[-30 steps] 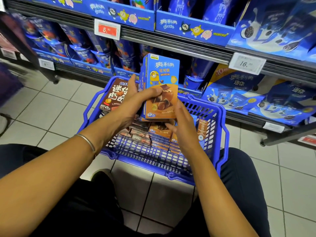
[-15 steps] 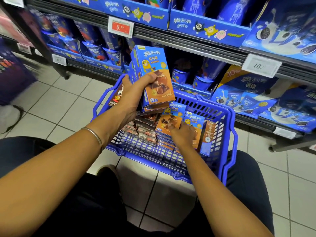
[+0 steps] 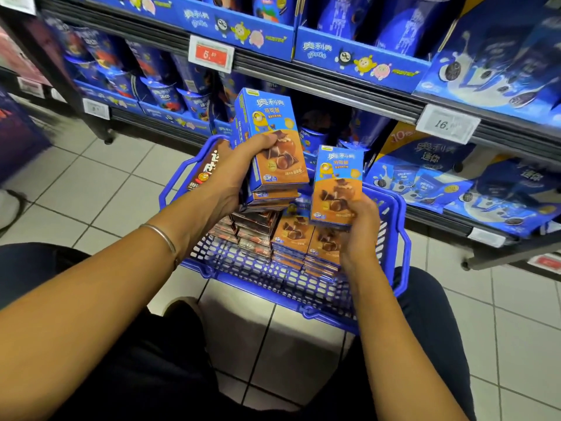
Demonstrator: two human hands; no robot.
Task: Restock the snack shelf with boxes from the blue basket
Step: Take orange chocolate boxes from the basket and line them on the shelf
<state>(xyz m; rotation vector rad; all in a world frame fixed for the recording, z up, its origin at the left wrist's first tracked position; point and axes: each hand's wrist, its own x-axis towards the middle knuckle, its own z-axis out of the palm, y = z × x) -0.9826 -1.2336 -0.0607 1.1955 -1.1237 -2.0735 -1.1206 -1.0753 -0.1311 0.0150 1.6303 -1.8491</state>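
My left grip (image 3: 239, 174) curls round a stack of snack boxes (image 3: 274, 147) above the blue basket (image 3: 273, 287). My right grip (image 3: 361, 223) pinches a single box (image 3: 337, 186) upright, just beside that stack.

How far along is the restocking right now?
Early, it seems: I see no matching box on the shelf. In hand: the left hand grips a stack of boxes, and the right hand holds a single box above the blue basket. Left: the remaining boxes, several stacks lying in the basket, plus those held, all need shelving.
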